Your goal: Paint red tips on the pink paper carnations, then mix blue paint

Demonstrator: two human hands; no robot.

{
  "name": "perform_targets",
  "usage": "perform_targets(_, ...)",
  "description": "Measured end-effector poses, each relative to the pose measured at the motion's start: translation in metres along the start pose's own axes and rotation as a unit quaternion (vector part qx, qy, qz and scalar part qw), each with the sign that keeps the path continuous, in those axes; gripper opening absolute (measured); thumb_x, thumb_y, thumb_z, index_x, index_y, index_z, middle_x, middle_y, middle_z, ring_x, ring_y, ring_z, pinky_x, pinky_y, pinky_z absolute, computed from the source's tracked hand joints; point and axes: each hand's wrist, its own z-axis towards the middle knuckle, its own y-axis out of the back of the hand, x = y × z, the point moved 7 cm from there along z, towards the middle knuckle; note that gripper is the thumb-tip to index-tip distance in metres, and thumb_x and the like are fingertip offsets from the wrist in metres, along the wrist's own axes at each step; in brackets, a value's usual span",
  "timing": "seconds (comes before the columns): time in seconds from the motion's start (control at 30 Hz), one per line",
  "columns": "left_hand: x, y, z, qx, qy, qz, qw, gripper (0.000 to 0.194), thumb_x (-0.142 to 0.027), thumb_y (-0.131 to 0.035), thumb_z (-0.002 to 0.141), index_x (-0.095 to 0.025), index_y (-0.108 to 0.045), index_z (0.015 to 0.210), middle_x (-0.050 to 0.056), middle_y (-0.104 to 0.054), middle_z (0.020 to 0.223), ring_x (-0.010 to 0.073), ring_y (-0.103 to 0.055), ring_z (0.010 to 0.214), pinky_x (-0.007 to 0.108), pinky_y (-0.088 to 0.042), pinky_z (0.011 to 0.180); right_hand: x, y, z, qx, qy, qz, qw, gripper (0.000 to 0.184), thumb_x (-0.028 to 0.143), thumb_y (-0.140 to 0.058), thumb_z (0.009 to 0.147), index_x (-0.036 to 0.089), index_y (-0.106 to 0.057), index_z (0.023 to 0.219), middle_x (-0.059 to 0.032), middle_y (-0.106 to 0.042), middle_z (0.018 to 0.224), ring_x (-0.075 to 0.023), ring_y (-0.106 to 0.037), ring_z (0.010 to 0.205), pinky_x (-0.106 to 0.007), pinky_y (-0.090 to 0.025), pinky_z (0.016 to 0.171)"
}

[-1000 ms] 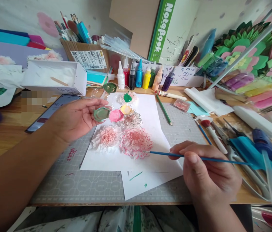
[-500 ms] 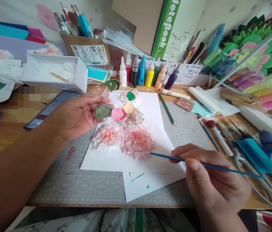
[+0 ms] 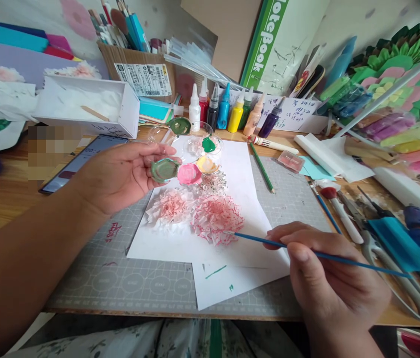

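Note:
Between the thumb and fingers of my right hand (image 3: pixel 329 278) is a thin blue paintbrush (image 3: pixel 260 239). Its tip touches the lower right part of a ruffled paper flower (image 3: pixel 217 219) with deep pink edges. My left hand (image 3: pixel 127 171) grips a clear paint palette (image 3: pixel 188 174) with rounded wells of grey-green, pink and yellow paint, held above the sheet. Left of the pink-edged flower lies a paler paper flower (image 3: pixel 170 206). A small bunch of stamens (image 3: pixel 215 183) shows partly behind the palette. All of these flowers rest on white paper (image 3: pixel 165 249).
A grey cutting mat (image 3: pixel 138 283) lies under the paper. Paint bottles (image 3: pixel 237 117) stand in a row at the back. A green pencil (image 3: pixel 262 168) is right of the paper. Scissors (image 3: pixel 399 283), brushes and a glue gun (image 3: pixel 418 228) crowd the right side. A phone (image 3: pixel 83 161) lies left.
The view has shifted slightly, so most things appear a little further right. Both hands keep their holds, and the brush tip stays at the pink-edged flower.

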Motion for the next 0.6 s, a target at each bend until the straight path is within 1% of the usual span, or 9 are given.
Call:
perform_targets(0.1,-0.0003,-0.0009,0.0001,0.007,-0.002,-0.002,1.0,0.014,-0.012,-0.062,0.079,-0.008,-0.074,0.072,0.006,-0.07,0.074,0.0127,-0.065,0.064,0.023,-0.056,0.056,0.0015,-0.003,0.0008,0.003,0.008,-0.009,1.0,0.007,0.013,-0.067,0.09,0.02,-0.069,0.091,-0.0006,-0.069,0.073,-0.0196,-0.072,0.072,-0.036,-0.058,0.063)
perform_targets(0.2,-0.0005,-0.0008,0.0003,0.012,-0.003,0.001,1.0,0.015,-0.012,-0.061,0.079,-0.008,-0.074,0.073,0.006,-0.07,0.074,0.013,-0.065,0.063,0.024,-0.056,0.056,0.0018,-0.0007,0.0004,0.0,-0.002,-0.017,1.0,0.005,0.015,-0.066,0.09,0.02,-0.068,0.09,-0.0008,-0.069,0.072,-0.0203,-0.072,0.072,-0.037,-0.059,0.063)
perform_targets(0.37,-0.0009,0.0015,0.0005,0.01,-0.009,0.007,1.0,0.014,-0.013,-0.062,0.079,-0.008,-0.073,0.074,0.006,-0.07,0.076,0.0133,-0.065,0.065,0.024,-0.056,0.057,0.0026,0.0022,0.0,0.002,0.001,-0.015,1.0,0.006,0.012,-0.067,0.089,0.018,-0.068,0.09,-0.0017,-0.069,0.073,-0.021,-0.072,0.076,-0.039,-0.059,0.069)
perform_targets(0.5,-0.0006,0.001,0.0008,0.006,-0.007,0.013,1.0,0.014,-0.012,-0.061,0.079,-0.008,-0.073,0.074,0.006,-0.069,0.076,0.0133,-0.064,0.066,0.024,-0.054,0.057,0.0021,0.0001,0.001,-0.001,0.005,-0.016,1.0,0.004,0.017,-0.066,0.091,0.02,-0.068,0.088,-0.0008,-0.069,0.07,-0.0203,-0.071,0.07,-0.037,-0.059,0.063)
perform_targets(0.6,-0.0005,-0.0003,0.0003,0.0,-0.001,0.012,1.0,0.013,-0.013,-0.061,0.079,-0.008,-0.073,0.074,0.006,-0.069,0.076,0.0131,-0.064,0.066,0.024,-0.053,0.058,0.0007,-0.0009,0.0007,0.004,-0.002,0.0,1.0,0.005,0.014,-0.067,0.09,0.019,-0.069,0.089,-0.0014,-0.069,0.071,-0.0208,-0.072,0.072,-0.038,-0.059,0.064)
